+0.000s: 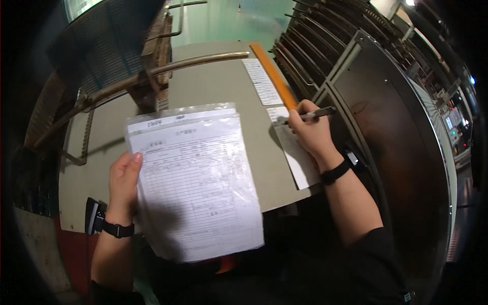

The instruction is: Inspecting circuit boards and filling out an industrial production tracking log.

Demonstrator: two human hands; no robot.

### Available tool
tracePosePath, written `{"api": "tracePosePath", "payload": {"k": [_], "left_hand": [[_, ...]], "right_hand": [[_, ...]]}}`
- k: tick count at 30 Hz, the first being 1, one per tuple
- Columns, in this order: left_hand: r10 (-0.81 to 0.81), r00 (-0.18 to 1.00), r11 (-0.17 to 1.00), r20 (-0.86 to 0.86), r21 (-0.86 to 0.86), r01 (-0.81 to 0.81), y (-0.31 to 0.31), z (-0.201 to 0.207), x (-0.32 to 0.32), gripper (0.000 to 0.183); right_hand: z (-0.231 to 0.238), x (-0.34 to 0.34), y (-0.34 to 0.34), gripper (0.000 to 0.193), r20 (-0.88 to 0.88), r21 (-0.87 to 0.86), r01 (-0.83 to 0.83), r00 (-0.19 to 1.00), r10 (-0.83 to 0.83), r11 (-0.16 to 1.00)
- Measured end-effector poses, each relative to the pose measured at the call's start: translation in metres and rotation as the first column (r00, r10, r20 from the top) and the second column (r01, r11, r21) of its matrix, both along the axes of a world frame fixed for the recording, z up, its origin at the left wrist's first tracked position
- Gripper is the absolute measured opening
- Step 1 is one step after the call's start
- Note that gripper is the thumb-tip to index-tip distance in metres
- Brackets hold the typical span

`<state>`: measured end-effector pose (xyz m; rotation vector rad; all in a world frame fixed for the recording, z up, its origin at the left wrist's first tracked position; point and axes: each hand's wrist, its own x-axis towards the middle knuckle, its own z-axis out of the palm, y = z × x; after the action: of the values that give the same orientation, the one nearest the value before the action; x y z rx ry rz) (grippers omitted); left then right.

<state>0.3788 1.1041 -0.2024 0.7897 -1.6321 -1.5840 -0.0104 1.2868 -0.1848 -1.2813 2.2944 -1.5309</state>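
Note:
My left hand [125,180] grips the left edge of a printed form in a clear plastic sleeve [195,188], thumb on the front and fingers behind. The sleeve is held up in front of me, over the near edge of the grey table [213,86]. In my right hand [310,129] is a dark pen [321,113], its tip toward a white sheet of paper [297,157] that lies on the table's right side. I cannot tell whether the tip touches the sheet. Farther back lies a second sheet with printed or written lines [261,81].
An orange strip [274,76] runs along the table's right edge beside the sheets. A metal bar [203,59] on a rusty frame crosses the table at the left and back. Racks with metal rods [305,46] and a dark panel [386,132] stand close on the right.

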Motion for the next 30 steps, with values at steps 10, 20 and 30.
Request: {"api": "tracePosePath", "payload": {"k": [10,20,30], "left_hand": [[-0.001,0.999,1.000,-0.040,0.027,0.002,0.008,0.006,-0.008,0.032],[-0.004,0.999,1.000,-0.049,0.025,0.005,0.003,-0.001,-0.004,0.029],[-0.052,0.990,0.991,-0.134,-0.130,0.035,0.025,0.022,-0.024,0.060]], "right_hand": [[0.004,0.000,0.004,0.020,-0.077,0.043,0.038,0.996,-0.035,0.998],[0.004,-0.002,0.003,0.018,0.066,-0.038,0.008,0.998,-0.006,0.999],[0.007,-0.002,0.007,0.023,0.192,-0.086,0.012,0.981,0.004,0.996]]}}
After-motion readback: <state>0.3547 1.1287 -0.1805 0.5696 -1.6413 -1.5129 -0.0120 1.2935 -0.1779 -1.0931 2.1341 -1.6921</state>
